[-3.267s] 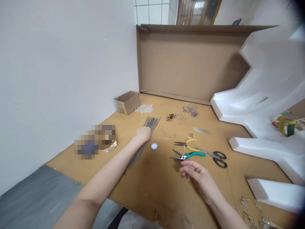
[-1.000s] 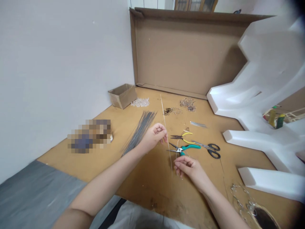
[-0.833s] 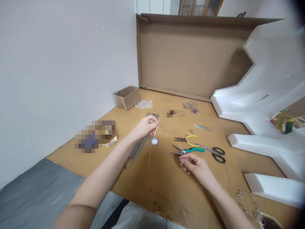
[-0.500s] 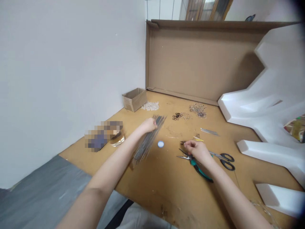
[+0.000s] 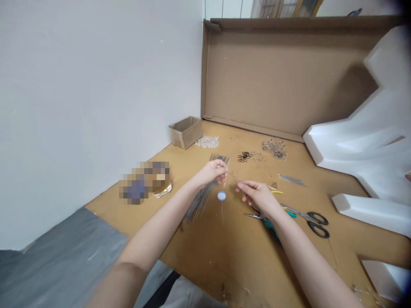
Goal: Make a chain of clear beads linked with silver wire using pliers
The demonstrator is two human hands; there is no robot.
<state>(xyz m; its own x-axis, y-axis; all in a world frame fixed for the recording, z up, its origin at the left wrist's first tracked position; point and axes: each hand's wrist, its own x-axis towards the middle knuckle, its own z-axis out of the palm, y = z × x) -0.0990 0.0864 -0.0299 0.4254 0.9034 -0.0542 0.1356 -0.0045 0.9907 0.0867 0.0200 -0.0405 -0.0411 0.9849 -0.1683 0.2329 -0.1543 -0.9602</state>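
My left hand [image 5: 213, 171] hovers over the far end of a bundle of thin grey wires [image 5: 201, 201] on the brown table [image 5: 224, 256]. Its fingers are pinched on one thin wire [image 5: 222, 209] that hangs down past a small white cap [image 5: 221, 196]. My right hand [image 5: 257, 194] is just to the right, fingers loosely stretched toward the left hand, with nothing visible in them. It is above green-handled pliers [image 5: 269, 221] and beside yellow-handled pliers [image 5: 276, 191].
Black-handled scissors [image 5: 313, 216] lie right of the pliers. Farther back are a small cardboard box [image 5: 186, 130], clear beads [image 5: 208, 141], black rings [image 5: 244, 156], metal bits [image 5: 274, 146] and pins [image 5: 291, 179]. A big cardboard tray [image 5: 282, 72] stands behind; white foam blocks [image 5: 362, 141] fill the right.
My left hand went back to the wire bundle and now lifts a single wire from it. My right hand touched the pliers, then moved left toward the left hand. The view shifted left.
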